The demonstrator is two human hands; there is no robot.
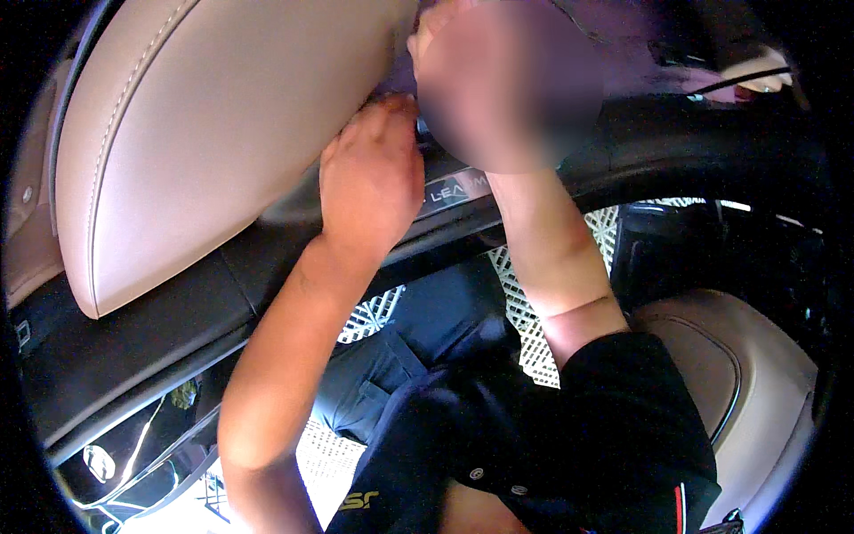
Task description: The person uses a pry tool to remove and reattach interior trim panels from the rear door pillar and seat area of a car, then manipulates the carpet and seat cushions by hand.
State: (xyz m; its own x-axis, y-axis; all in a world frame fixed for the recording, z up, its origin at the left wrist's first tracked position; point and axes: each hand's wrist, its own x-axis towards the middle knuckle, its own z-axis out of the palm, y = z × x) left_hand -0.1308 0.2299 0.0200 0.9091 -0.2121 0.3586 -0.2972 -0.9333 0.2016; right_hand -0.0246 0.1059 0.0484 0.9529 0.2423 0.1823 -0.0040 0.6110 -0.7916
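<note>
I am leaning in over a car's door sill. Beside the lower edge of a beige stitched car seat (pixel 222 142), my left hand (pixel 374 173) is closed, its fingers curled into the gap between seat and sill. Whatever those fingers hold, if anything, is hidden. My right hand (pixel 476 84) reaches farther in, just right of the left one. A blurred patch covers most of it, so its grip does not show. Below the two hands runs a metallic sill plate (pixel 458 190), partly covered by my right wrist.
Black sill trim (pixel 160 351) runs along the door opening. A beige padded panel with dark trim (pixel 756 356) stands at the right. White grating tiles (pixel 534 356) cover the floor. At the lower left is a glossy dark surface (pixel 151 445) with reflections.
</note>
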